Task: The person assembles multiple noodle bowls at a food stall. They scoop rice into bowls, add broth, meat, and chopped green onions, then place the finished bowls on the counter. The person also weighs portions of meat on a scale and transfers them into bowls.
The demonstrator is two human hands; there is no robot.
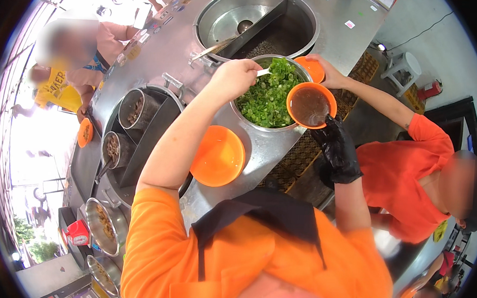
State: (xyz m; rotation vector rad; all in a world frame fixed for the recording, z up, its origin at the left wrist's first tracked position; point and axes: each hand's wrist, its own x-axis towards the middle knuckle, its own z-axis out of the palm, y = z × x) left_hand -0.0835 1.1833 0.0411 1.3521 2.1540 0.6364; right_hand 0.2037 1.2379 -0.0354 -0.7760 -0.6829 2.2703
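Note:
My left hand (235,80) is bare and closed round the handle of a white spoon (263,72). The spoon's far end is in or just over the chopped green onions (265,102) that heap up in a round metal bowl (276,128). In a black glove, my right hand (336,151) grips the near rim of an orange bowl (310,105) of brown broth. This bowl is held beside the right edge of the greens. Just beyond it, a co-worker's hand (331,73) holds another orange bowl (310,69), partly hidden.
A divided round pot (312,29) with a ladle (245,26) stands at the far side. Stacked orange bowls (218,156) sit by my left forearm. Left of them are pots of meat (135,108) in a counter well. A co-worker in red (394,168) stands close on the right.

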